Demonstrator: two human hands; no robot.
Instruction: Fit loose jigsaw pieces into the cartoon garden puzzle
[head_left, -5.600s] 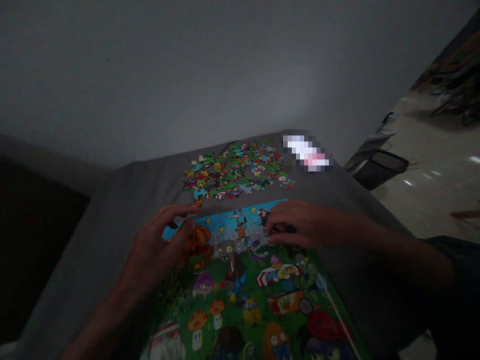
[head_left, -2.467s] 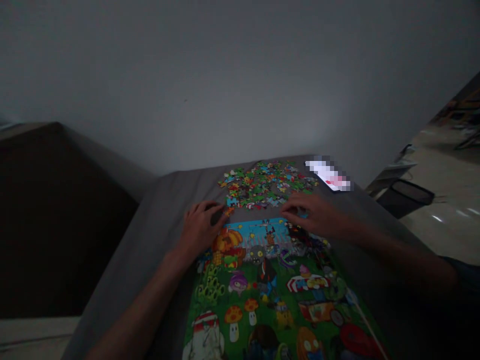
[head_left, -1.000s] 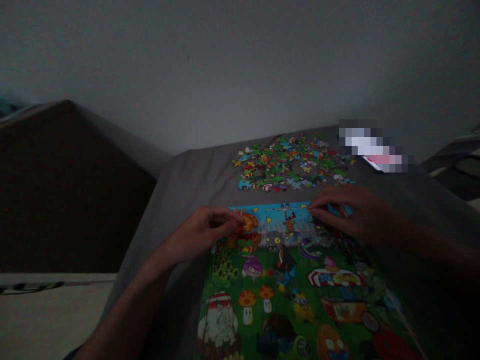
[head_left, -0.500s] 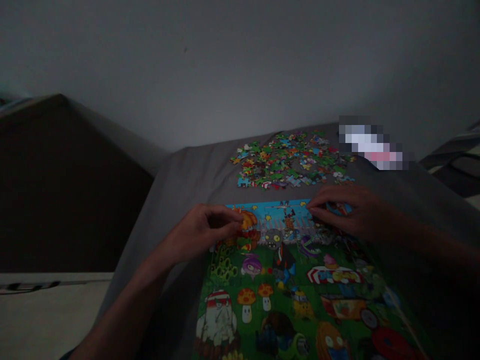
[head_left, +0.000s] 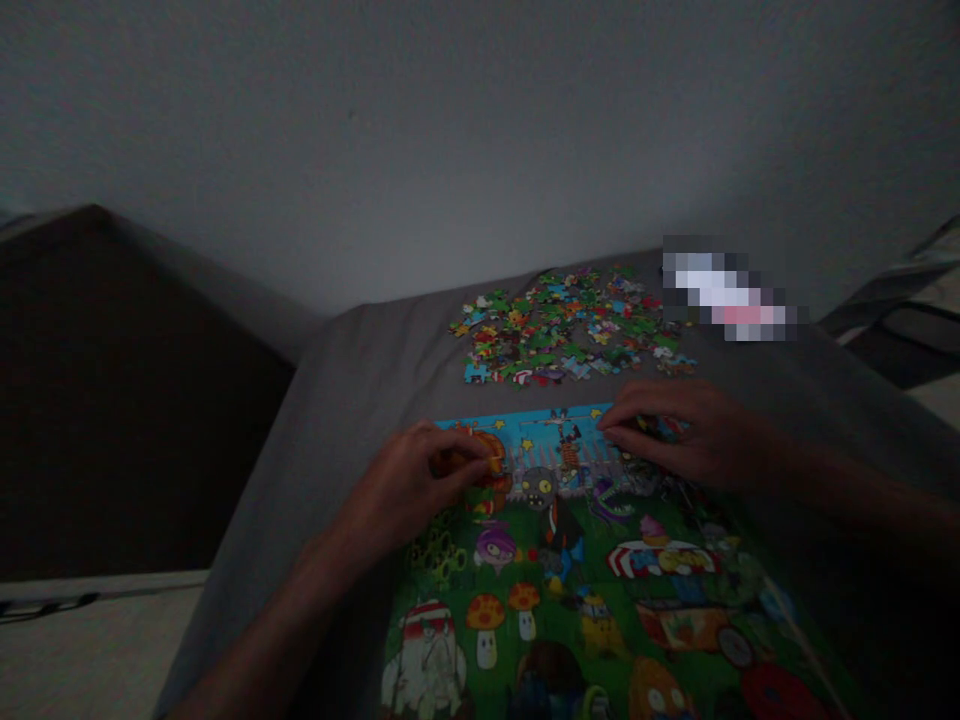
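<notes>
A colourful cartoon picture [head_left: 555,540] with zombies, plants and mushrooms lies flat in front of me, its blue strip at the far end. I cannot tell whether it is a printed sheet or joined puzzle pieces. Over its far left part, by an orange pumpkin figure, my left hand [head_left: 409,480] is closed, thumb and forefinger together. My right hand [head_left: 686,430] is also closed in a pinch, its fingertips at the blue strip near the far edge. Anything between either hand's fingertips is too dark or small to make out. Beyond both hands, loose jigsaw pieces [head_left: 559,325] lie spread in a heap.
Grey cloth [head_left: 360,370] covers the surface under everything. A pale wall [head_left: 450,150] rises behind it. A blurred-out white and pink item [head_left: 731,295] lies at the back right. On the left stands a dark panel [head_left: 127,400], with light floor below.
The whole view has shifted slightly, the picture and pieces sitting a little lower and further left. Both hands keep nearly the same place on the picture, still pinched.
</notes>
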